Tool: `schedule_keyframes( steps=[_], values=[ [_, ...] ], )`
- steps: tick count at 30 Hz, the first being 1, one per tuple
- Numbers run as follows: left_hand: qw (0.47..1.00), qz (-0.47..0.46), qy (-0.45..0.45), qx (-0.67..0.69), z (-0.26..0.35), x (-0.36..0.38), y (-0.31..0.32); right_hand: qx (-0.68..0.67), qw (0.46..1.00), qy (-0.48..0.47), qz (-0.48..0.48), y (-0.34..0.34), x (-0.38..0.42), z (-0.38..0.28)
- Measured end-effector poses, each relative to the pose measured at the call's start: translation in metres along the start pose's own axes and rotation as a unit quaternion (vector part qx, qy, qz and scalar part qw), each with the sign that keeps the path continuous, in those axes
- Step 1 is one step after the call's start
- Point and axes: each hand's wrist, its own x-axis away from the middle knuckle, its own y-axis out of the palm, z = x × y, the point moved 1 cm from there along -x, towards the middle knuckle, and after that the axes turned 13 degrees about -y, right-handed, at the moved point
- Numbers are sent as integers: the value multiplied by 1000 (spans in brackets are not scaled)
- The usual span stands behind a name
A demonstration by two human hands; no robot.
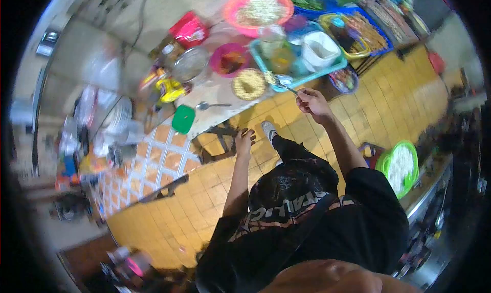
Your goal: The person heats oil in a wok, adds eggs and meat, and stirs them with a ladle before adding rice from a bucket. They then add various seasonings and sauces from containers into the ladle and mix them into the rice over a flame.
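Note:
My right hand (313, 105) grips the handle of a metal spoon (287, 88), held over the near edge of a turquoise tray (337, 64). Some pale yellow food (271, 78) shows at the spoon's far end. Just left of it is a round container of yellowish, grainy food (249, 84) with a hollow in its middle. My left hand (245, 141) hangs by the table's front edge, its fingers loosely bent and apart, holding nothing. Another spoon (212, 106) lies on the table beside a green lid (183, 119).
A pink basin (230, 14) of white food, a magenta bowl (215, 63) and a blue tray (386, 46) of brown food crowd the table. A white container (319, 50) stands in the turquoise tray. Behind me at right is a green basin (415, 162). The floor (204, 206) is yellow tile.

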Motion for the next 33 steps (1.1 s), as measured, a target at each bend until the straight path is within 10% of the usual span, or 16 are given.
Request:
schedule_keyframes(
  steps=[8,12,18,24,28,31,33],
  values=[
    [982,-154,-41,-98,-117,-4,74,-156,935,-81,310,-158,200,-15],
    [950,-232,-120,-169,-220,-44,69,-195,800,-180,539,-239,310,-9],
    [730,-272,-170,-604,-264,-66,50,-98,582,-283,756,-303,503,18],
    [739,-204,-223,-602,-262,-78,127,-136,351,-328,866,-363,736,61],
    [805,-191,-216,-519,-279,-76,238,-24,293,-118,949,-412,888,116],
    [813,-286,-113,-495,-276,11,339,327,242,377,832,-419,943,144],
    [803,-324,-46,-498,-281,77,397,291,306,453,785,-420,958,144]
  ],
)
